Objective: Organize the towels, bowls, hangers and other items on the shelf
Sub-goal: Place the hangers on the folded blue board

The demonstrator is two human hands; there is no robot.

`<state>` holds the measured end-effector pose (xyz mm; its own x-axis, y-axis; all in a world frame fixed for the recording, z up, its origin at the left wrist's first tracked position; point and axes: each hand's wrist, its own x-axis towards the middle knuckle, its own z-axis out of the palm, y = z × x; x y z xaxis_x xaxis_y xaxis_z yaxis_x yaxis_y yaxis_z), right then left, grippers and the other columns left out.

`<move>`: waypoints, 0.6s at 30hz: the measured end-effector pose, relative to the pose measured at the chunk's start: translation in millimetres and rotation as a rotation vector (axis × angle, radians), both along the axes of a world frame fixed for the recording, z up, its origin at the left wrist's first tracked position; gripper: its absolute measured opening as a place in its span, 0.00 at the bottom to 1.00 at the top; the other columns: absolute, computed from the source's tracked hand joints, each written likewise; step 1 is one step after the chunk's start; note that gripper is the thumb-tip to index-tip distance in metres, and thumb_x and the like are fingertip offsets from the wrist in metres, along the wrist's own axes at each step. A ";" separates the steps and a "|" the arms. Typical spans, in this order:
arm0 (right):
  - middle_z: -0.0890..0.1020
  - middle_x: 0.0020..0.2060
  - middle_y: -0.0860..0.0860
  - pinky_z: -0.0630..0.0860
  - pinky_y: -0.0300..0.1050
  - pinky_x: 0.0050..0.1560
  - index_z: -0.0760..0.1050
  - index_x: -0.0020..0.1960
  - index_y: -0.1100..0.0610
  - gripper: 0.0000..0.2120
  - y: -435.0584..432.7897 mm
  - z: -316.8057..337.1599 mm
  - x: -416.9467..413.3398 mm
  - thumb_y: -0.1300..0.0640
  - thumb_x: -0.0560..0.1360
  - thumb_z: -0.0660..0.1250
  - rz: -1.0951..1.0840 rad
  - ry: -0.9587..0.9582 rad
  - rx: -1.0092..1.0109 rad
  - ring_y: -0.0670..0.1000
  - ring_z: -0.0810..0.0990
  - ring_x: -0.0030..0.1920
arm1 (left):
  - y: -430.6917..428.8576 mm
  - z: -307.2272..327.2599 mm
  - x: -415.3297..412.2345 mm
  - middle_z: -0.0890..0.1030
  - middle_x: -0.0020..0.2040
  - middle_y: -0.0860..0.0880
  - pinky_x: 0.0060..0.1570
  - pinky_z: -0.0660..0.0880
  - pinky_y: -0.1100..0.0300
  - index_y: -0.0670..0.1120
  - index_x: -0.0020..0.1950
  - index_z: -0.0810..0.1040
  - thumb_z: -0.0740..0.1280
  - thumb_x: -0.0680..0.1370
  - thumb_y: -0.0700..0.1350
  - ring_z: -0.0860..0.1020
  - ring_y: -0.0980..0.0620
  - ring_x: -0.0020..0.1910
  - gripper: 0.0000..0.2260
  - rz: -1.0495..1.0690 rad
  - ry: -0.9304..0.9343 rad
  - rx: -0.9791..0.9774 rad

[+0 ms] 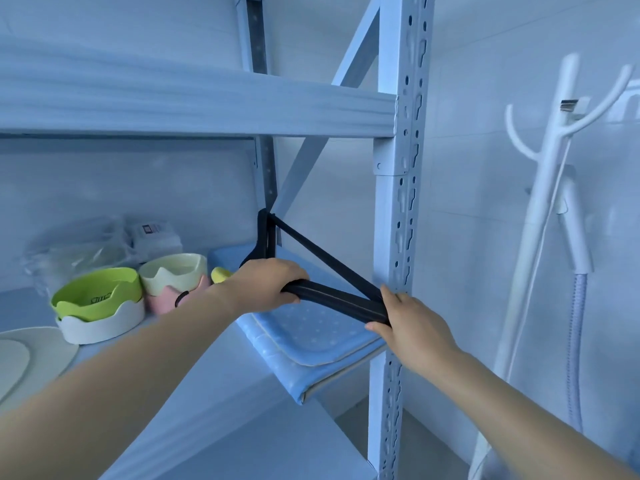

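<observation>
1. Far left of the shelf point(249, 403): I see a pale plate point(24, 355). Beside it a green bowl point(98, 292) sits nested in a white bowl point(104, 323).
2. Just right of these, a cream bowl point(173, 271) sits on a pink bowl point(162, 303). Clear plastic bags point(76, 247) lie behind. I judge the bowls already grouped.
3. Left hand point(270, 284): the grip is curled round the bottom bars of the black hangers point(332, 301), near their left end.
4. The hangers are bundled and held in the air just above a folded blue towel point(311, 332), which lies at the right end of the shelf. Their hooks point back toward the rear post point(265, 168).
5. Right hand point(412, 327): the grip pinches the right corner of the bundle, next to the front post point(401, 202).
6. Step in hand, as I judge it: placing the hangers.
7. Next move calls for:
   - keeping both grips firm so the bundle stays together;
   - clearing the front post with the right corner;
   - setting the bundle flat on the towel or hooking it by the rear post. I cannot tell which is intended.
8. Far right, off the shelf: a white coat stand point(547, 161).
</observation>
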<state>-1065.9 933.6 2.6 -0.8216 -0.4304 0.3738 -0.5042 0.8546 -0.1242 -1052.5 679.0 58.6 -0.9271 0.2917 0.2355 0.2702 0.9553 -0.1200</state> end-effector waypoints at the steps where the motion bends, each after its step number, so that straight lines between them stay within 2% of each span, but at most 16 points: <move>1: 0.74 0.54 0.52 0.68 0.43 0.44 0.58 0.69 0.56 0.26 -1.0 -2.6 -2.6 0.42 0.78 0.55 0.003 -0.026 0.012 0.53 0.73 0.55 | -1.8 -4.8 -5.4 0.76 0.48 0.57 0.45 0.69 0.59 0.54 0.55 0.74 0.66 0.75 0.51 0.74 0.57 0.48 0.09 -0.013 -0.037 0.007; 5: 0.72 0.59 0.52 0.70 0.45 0.50 0.56 0.72 0.56 0.27 -1.9 -10.5 -8.5 0.42 0.79 0.55 0.015 -0.045 0.068 0.53 0.71 0.59 | -7.2 -25.1 -16.8 0.76 0.46 0.55 0.47 0.71 0.56 0.51 0.52 0.74 0.66 0.75 0.53 0.73 0.54 0.47 0.09 -0.042 -0.141 0.039; 9: 0.68 0.63 0.49 0.71 0.47 0.53 0.58 0.72 0.52 0.27 -0.1 -11.3 -10.0 0.41 0.78 0.56 0.042 0.050 0.062 0.53 0.70 0.60 | -2.3 -35.2 -14.0 0.76 0.52 0.58 0.51 0.70 0.61 0.54 0.61 0.73 0.63 0.75 0.60 0.72 0.59 0.51 0.17 -0.118 -0.084 0.163; 13: 0.66 0.64 0.46 0.67 0.46 0.56 0.66 0.67 0.49 0.21 -5.8 -11.5 -7.8 0.42 0.77 0.58 0.113 0.114 0.060 0.49 0.65 0.64 | 8.8 -40.1 -12.3 0.77 0.52 0.54 0.50 0.71 0.58 0.52 0.60 0.74 0.60 0.79 0.54 0.74 0.55 0.50 0.12 -0.133 -0.033 0.136; 16: 0.67 0.63 0.44 0.65 0.45 0.55 0.70 0.63 0.51 0.18 -6.1 -11.8 -6.5 0.43 0.78 0.58 0.135 0.145 0.056 0.47 0.65 0.64 | 10.1 -39.0 -10.8 0.76 0.51 0.55 0.48 0.71 0.60 0.52 0.58 0.74 0.60 0.79 0.54 0.74 0.55 0.49 0.11 -0.106 -0.051 0.138; 18: 0.68 0.63 0.44 0.64 0.44 0.56 0.69 0.65 0.52 0.20 -4.8 -13.1 -3.9 0.43 0.77 0.58 0.168 0.158 0.049 0.47 0.65 0.64 | 10.3 -38.8 -9.9 0.75 0.49 0.56 0.46 0.70 0.61 0.52 0.57 0.74 0.60 0.79 0.54 0.74 0.55 0.47 0.11 -0.094 -0.059 0.127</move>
